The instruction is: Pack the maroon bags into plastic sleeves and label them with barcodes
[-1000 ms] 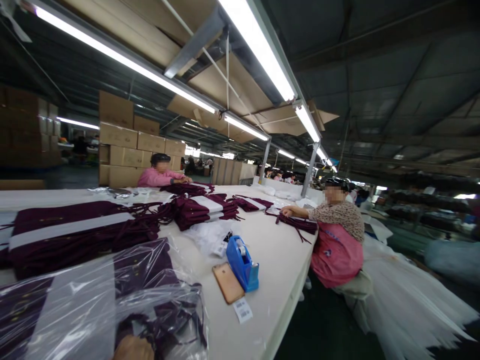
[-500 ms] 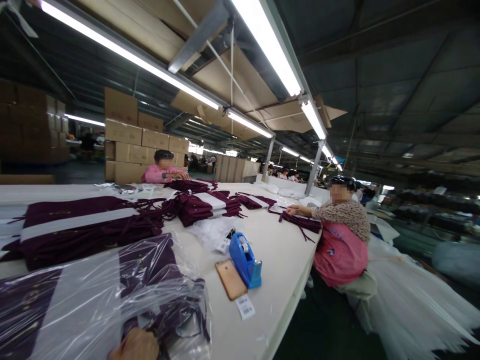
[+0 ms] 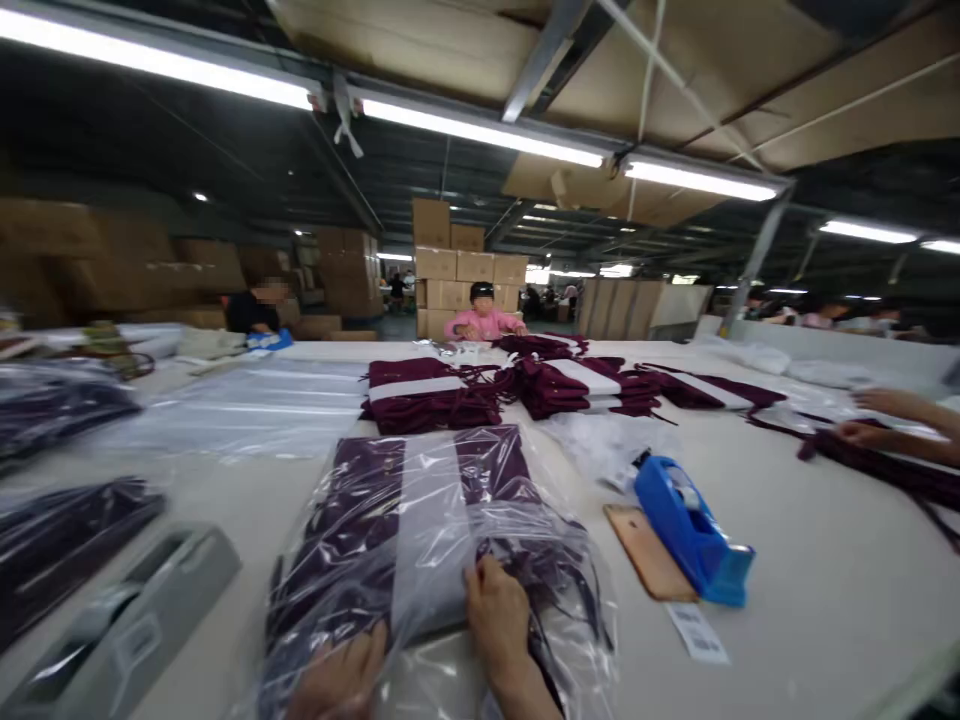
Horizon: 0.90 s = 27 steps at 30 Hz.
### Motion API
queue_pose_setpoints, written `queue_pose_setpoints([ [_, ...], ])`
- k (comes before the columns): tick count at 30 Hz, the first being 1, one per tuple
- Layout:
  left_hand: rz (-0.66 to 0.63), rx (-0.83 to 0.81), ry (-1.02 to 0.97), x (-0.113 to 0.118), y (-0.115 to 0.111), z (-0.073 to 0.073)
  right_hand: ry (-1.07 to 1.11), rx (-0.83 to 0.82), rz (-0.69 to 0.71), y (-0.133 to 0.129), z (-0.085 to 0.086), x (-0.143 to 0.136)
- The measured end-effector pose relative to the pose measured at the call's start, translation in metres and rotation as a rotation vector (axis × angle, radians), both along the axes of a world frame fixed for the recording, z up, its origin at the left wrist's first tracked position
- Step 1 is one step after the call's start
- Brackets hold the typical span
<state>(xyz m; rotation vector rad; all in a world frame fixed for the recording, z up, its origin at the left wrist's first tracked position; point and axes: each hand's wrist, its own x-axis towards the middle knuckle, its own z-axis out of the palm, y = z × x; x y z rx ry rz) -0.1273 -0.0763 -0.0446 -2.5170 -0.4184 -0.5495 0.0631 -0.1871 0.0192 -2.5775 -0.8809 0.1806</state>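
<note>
A clear plastic bag lies in front of me around a folded dark purple garment with a broad pale band across it. My right hand is at the lower edge of the band, its fingers curled together over the bag; what they pinch is too small to make out. At the bag's lower left lies my left hand, partly behind the shiny plastic and blurred, so its grip is unclear.
A blue tape dispenser stands on a phone beside a printed label. At left is a grey tape dispenser. Garment stacks lie farther back. A person sits opposite; another person's hands are at right.
The view has swung left, bringing the bag to the middle. My left hand and the grey dispenser have come into view. My right hand still rests at the bag.
</note>
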Motion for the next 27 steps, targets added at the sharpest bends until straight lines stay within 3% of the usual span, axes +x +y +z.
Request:
queue_pose_setpoints([
  [3,0.069,0.027,0.076,0.005,-0.018,0.014,-0.049,0.031,0.006,-0.003,-0.004,0.001],
  [6,0.100,-0.030,0.130,0.011,-0.031,0.017,-0.066,0.025,0.014,-0.005,-0.007,0.001],
  [12,0.084,-0.100,0.213,0.004,-0.026,0.013,-0.105,0.048,0.039,-0.004,-0.013,0.003],
  [15,0.009,-0.125,0.177,-0.005,-0.026,0.016,-0.132,0.118,0.040,-0.006,-0.016,0.004],
  [17,0.035,-0.127,0.151,-0.012,-0.034,0.018,-0.179,0.190,0.052,-0.011,-0.019,0.002],
  [20,0.089,-0.185,0.179,-0.020,-0.047,0.019,-0.317,0.305,0.166,-0.022,-0.026,-0.003],
  [23,-0.010,-0.237,0.229,-0.020,-0.051,0.014,-0.448,0.329,0.331,-0.031,-0.036,-0.008],
  [27,0.072,-0.265,0.246,-0.011,-0.044,0.008,-0.462,0.343,0.352,-0.041,-0.044,-0.015],
])
